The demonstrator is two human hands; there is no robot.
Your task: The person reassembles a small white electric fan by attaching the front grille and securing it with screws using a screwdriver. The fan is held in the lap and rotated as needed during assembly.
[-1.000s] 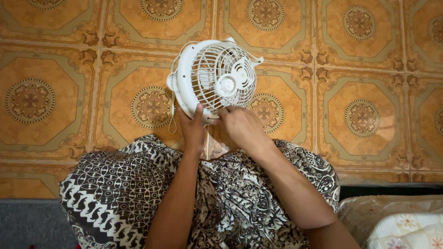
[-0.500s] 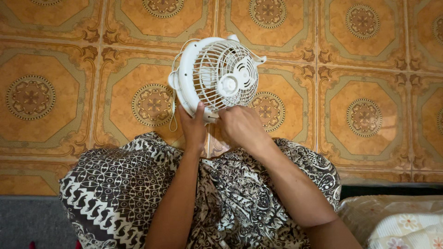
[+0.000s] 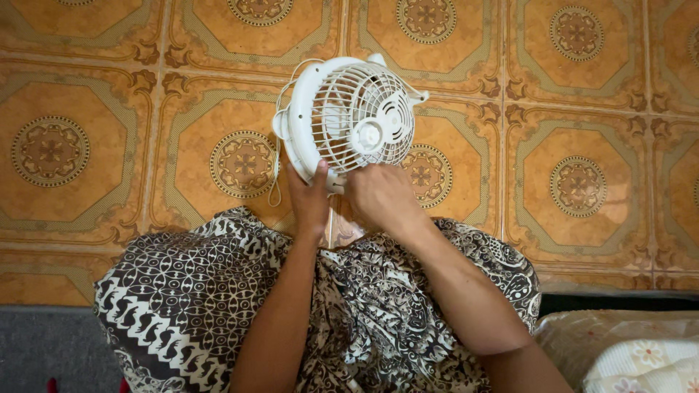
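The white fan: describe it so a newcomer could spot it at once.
Above the orange patterned floor tiles and the black-and-white patterned cloth, the left hand and right hand grip a small round white fan. Its wire grille and dangling white cord set it apart.

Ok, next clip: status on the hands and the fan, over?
Left hand gripping the white fan at its lower rim. Right hand at the grille's bottom edge, grip hidden. Fan held above patterned cloth. Nothing in the way.

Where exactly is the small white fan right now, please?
In the head view, the white fan sits top centre, held above the patterned floor tiles by the left hand and right hand.
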